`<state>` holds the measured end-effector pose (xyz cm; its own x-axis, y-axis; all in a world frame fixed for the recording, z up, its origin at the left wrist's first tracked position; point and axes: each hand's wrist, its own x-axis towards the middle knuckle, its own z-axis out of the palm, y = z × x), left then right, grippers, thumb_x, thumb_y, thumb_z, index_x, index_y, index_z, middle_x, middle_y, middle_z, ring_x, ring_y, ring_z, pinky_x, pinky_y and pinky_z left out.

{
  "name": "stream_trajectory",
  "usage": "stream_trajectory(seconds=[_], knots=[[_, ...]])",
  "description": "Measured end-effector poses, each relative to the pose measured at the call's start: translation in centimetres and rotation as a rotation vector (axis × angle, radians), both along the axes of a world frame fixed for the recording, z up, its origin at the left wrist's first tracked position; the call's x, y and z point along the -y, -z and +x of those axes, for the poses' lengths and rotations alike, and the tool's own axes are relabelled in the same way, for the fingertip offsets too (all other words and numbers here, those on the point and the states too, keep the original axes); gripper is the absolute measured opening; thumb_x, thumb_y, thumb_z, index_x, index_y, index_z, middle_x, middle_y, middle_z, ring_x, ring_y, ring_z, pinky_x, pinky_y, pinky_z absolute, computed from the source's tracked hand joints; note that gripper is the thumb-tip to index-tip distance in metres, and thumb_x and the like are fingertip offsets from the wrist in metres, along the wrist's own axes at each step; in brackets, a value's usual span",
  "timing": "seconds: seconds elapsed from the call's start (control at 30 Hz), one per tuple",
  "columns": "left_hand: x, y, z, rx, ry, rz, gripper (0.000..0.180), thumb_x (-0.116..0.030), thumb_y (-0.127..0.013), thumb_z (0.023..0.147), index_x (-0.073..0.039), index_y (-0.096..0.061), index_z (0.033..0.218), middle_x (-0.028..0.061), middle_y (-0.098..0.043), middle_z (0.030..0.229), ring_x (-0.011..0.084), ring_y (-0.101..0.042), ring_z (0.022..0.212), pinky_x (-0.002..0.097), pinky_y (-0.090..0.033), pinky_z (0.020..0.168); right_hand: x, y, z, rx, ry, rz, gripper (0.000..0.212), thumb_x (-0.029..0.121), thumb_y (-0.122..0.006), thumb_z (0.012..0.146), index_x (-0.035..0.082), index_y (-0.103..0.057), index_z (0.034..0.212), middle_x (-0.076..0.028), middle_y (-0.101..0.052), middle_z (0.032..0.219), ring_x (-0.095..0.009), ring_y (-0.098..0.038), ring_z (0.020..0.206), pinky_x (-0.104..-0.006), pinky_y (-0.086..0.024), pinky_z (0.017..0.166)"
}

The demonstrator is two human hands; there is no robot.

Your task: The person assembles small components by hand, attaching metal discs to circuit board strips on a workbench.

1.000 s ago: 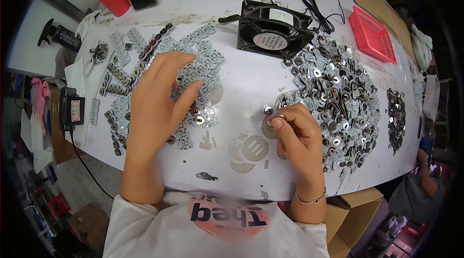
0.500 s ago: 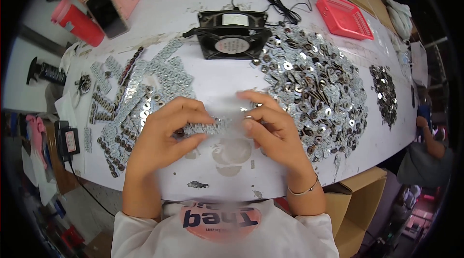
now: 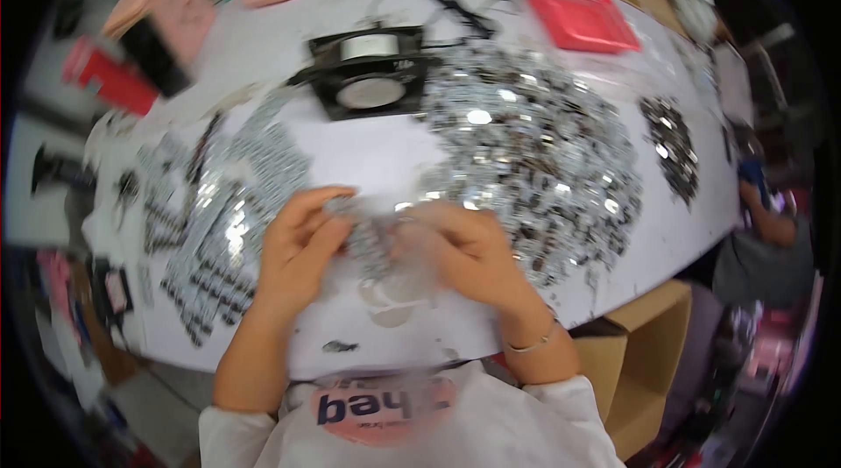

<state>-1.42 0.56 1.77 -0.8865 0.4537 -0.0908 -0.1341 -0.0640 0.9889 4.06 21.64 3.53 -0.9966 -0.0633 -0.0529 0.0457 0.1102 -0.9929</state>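
Note:
My left hand [image 3: 296, 249] is closed around a row of small shiny metal pieces [image 3: 368, 249], pinched between thumb and fingers over the table's near middle. Curled against the right end of that row is my right hand [image 3: 469, 249]. Its fingertips are blurred, and what they grip cannot be made out. A large heap of loose metal pieces [image 3: 543, 152] spreads just beyond and to the right of this hand. On the left lie many similar pieces set in rows [image 3: 267, 148], close to my left hand.
A black square fan [image 3: 368, 74] stands beyond my hands. A red plastic basket [image 3: 583, 17] sits at the far right, and a smaller dark metal pile [image 3: 673, 148] lies right. Left are a red cup [image 3: 109, 78] and a pink box [image 3: 171, 8]. A cardboard box [image 3: 648, 354] stands below the right edge.
The view has shifted, with the table things appearing further left. The row in my left hand has tilted from nearly level to slanting, and my right hand has come against its end.

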Motion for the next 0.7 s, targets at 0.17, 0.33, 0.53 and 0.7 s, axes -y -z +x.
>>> stream_trajectory(seconds=[0.17,0.33,0.53,0.7], knots=[[1.2,1.2,1.6,-0.174,-0.177,-0.255,0.033,-0.013,-0.055,0.093,0.003,-0.055,0.122,0.0105,-0.060,0.111,0.0149,-0.059,0.087,0.0285,-0.048,0.078,1.0,2.4,-1.3,-0.251,-0.048,0.046,0.022,0.026,-0.056,0.095,0.005,-0.063,0.096,-0.009,-0.064,0.067,-0.019,-0.059,0.053,-0.0333,-0.046,0.051],[-1.3,-2.6,2.6,-0.185,0.046,-0.523,0.033,-0.017,-0.065,0.087,-0.001,-0.066,0.115,0.0182,-0.066,0.112,0.0225,-0.061,0.104,0.0340,-0.045,0.094,-0.5,2.2,0.2,-0.338,-0.095,0.248,0.026,0.026,-0.058,0.090,0.003,-0.059,0.080,-0.016,-0.058,0.062,-0.035,-0.056,0.057,-0.0426,-0.043,0.053],[-0.6,-2.6,2.2,-0.184,0.044,-0.647,0.024,-0.016,-0.067,0.085,0.004,-0.069,0.098,0.0106,-0.069,0.090,0.0188,-0.060,0.081,0.0328,-0.049,0.076,-1.0,1.0,0.6,-0.354,-0.133,0.201,0.028,0.025,-0.057,0.088,0.002,-0.059,0.072,-0.016,-0.055,0.057,-0.034,-0.053,0.053,-0.0428,-0.041,0.052],[0.3,-2.5,2.1,-0.057,0.087,-0.572,0.023,-0.016,-0.070,0.083,0.003,-0.070,0.096,0.0107,-0.069,0.089,0.0182,-0.061,0.078,0.0308,-0.050,0.071,-1.2,2.4,0.2,-0.212,-0.337,0.091,0.027,0.023,-0.057,0.089,0.001,-0.061,0.073,-0.010,-0.060,0.056,-0.023,-0.058,0.049,-0.0350,-0.044,0.047]])
